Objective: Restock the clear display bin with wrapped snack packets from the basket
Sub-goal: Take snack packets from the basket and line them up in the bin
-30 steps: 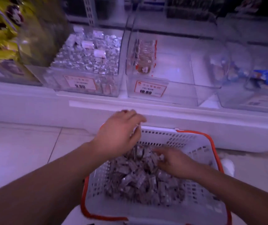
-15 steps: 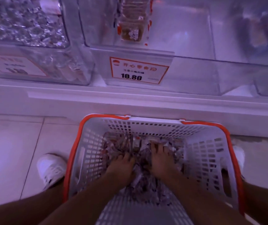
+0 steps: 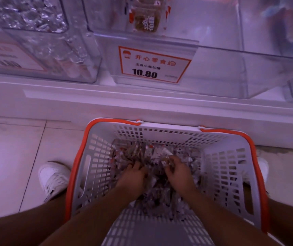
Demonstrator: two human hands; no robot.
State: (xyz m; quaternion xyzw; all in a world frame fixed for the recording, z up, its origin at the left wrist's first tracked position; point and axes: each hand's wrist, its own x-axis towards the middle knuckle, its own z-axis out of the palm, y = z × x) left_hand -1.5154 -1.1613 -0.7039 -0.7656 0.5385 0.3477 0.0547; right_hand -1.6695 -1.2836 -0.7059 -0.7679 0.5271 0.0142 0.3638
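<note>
Pale floor tiles (image 3: 12, 148) and a white shelf ledge (image 3: 142, 96) frame the head view, the only view given. On the shelf stands the clear display bin (image 3: 213, 73), fronted by a price label (image 3: 152, 63) reading 10.80; it is nearly bare, with a few wrapped packs (image 3: 144, 20) upright at its back. A neighbouring bin (image 3: 41, 50) to the left is filled with silvery sweets.

Below, on the floor against the ledge, sits the white basket (image 3: 230, 174) with an orange rim, a white shoe (image 3: 53, 178) beside it. Inside lies a loose heap of wrapped snack packets (image 3: 142, 153). Both hands are sunk in the heap: the left hand (image 3: 131, 176) has its fingers curled down among the packets, the right hand (image 3: 179, 173) curls round a small bunch near the top — how much either holds is hidden.

Judged from their look, the packets are light, small and crinkly, with slick film that slides easily. Single pinches would be slow; a cupped, two-handed scoop from beneath the heap should carry more — loosely held ones may spill on the lift to the bin.
</note>
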